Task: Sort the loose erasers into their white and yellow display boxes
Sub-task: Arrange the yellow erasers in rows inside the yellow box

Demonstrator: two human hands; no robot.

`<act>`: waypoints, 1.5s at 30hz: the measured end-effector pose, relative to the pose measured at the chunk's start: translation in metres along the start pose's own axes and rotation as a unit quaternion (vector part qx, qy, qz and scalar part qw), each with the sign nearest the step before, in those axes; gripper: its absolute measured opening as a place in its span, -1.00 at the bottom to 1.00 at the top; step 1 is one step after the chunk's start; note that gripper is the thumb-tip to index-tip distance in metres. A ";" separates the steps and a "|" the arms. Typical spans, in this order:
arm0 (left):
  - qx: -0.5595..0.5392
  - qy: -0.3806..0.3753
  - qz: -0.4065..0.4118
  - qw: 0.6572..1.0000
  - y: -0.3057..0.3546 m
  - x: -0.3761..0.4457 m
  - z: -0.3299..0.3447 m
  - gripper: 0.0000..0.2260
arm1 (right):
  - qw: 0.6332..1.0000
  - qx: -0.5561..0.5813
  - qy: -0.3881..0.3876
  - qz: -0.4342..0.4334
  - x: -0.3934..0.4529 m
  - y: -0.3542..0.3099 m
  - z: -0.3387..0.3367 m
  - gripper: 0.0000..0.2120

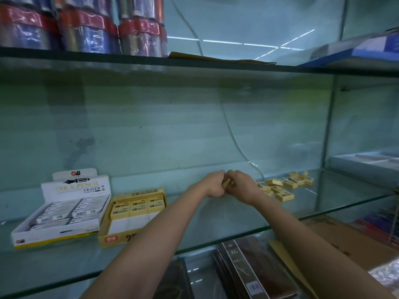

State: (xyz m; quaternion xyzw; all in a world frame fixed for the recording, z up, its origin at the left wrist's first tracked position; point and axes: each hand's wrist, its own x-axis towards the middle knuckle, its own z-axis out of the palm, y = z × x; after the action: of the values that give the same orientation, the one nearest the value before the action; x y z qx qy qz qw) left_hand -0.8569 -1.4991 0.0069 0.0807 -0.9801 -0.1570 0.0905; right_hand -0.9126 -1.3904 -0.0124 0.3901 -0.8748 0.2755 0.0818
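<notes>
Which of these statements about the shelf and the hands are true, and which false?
1. The white cardboard display box stands left of the yellow cardboard display box. True.
2. The loose yellow erasers lie left of both boxes. False: they lie to the right, beyond the hands.
3. The left hand and right hand meet around yellow erasers. True.
4. The yellow box is full. False: bare white floor shows at its front.
5. The shelf is wooden. False: it is a glass shelf.

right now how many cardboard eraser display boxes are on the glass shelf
2. The white cardboard display box sits at the shelf's left end; the yellow cardboard display box stands right beside it, partly behind the left forearm. No others show.
</notes>
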 end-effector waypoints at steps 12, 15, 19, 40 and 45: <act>-0.180 0.044 -0.052 0.981 -0.015 -0.015 -0.010 -0.63 | 0.973 0.232 0.014 0.011 -0.013 -0.016 -0.009 -0.83; -0.262 0.106 -0.046 0.958 -0.025 -0.030 -0.025 -0.63 | 0.952 0.305 0.034 -0.013 -0.013 -0.034 -0.016 -0.85; -0.324 0.154 -0.036 0.933 -0.048 -0.060 -0.052 -0.66 | 0.929 0.365 0.010 -0.064 -0.012 -0.070 -0.019 -0.85; -0.030 0.074 -0.100 0.992 -0.154 -0.175 -0.084 -0.54 | 0.962 0.086 -0.169 -0.195 -0.008 -0.169 0.063 -0.75; -0.099 0.075 -0.083 0.989 -0.164 -0.178 -0.083 -0.53 | 0.964 0.124 -0.163 -0.169 -0.007 -0.163 0.063 -0.74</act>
State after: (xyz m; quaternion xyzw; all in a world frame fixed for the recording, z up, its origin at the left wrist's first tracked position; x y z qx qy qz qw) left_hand -0.6460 -1.6438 0.0051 0.1640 -0.9400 -0.2539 0.1581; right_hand -0.7848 -1.5094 0.0011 0.5793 -0.7563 0.2967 -0.0656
